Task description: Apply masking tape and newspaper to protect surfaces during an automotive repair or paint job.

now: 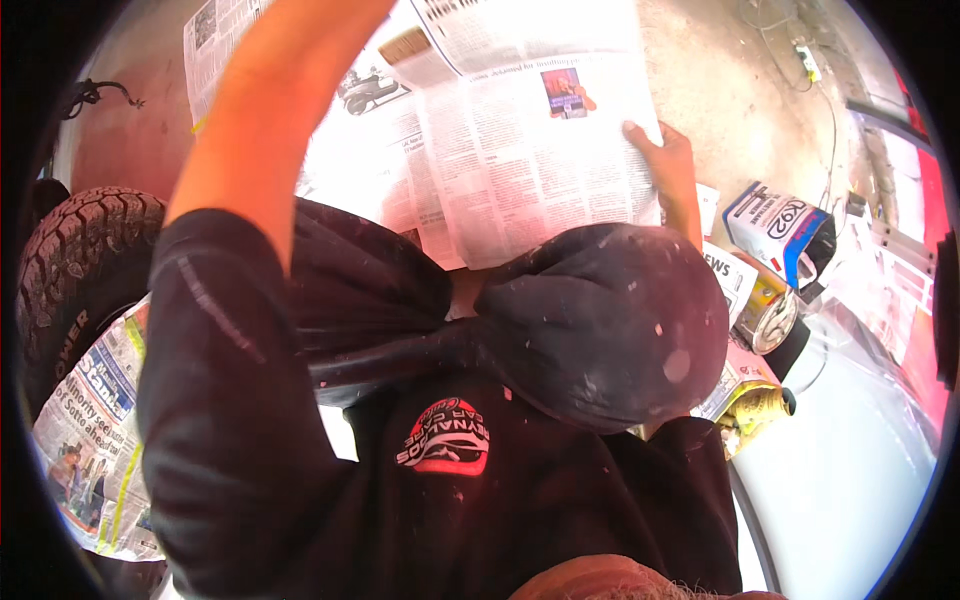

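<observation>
Black shirt (560,510) nearest; then, left to right, a tyre (75,250), the left hand — out of view, state impossible to tell — a newspaper (530,170) spread beyond the knees (620,310), the right hand (675,165) pinching its right edge, and a tin (770,320).

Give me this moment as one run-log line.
left hand: out of view | right hand: gripping newspaper at its right edge | left side: tire | right side: can
</observation>
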Demonstrator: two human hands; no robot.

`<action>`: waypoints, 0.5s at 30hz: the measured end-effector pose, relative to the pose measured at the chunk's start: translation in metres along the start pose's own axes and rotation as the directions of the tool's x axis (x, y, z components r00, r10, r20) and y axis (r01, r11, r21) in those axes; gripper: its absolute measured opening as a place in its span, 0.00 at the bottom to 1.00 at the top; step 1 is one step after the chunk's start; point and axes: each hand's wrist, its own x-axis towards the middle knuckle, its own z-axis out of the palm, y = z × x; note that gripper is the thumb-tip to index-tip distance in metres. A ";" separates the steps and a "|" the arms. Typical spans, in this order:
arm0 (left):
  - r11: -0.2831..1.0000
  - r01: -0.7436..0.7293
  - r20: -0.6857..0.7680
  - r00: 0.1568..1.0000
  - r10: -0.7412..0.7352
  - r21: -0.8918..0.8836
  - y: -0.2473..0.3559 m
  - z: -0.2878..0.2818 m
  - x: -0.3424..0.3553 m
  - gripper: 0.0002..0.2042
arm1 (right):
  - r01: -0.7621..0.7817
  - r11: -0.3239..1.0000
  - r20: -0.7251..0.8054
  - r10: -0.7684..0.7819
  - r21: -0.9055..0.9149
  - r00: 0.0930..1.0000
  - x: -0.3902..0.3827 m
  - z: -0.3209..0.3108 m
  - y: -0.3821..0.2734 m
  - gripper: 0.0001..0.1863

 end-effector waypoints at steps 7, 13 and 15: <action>0.970 0.243 -0.026 0.970 -0.243 0.000 0.016 0.116 -0.157 0.30 | -0.122 0.972 -0.110 0.101 -0.202 0.989 0.031 0.005 0.088 0.20; 0.974 0.202 -0.056 0.979 -0.197 0.101 0.049 0.134 -0.254 0.34 | -0.219 0.944 -0.195 0.173 -0.246 0.965 0.033 0.006 0.098 0.20; 0.962 0.272 0.072 0.959 -0.274 0.035 0.056 0.139 -0.267 0.39 | -0.191 0.942 -0.184 0.144 -0.274 0.972 0.034 0.002 0.096 0.20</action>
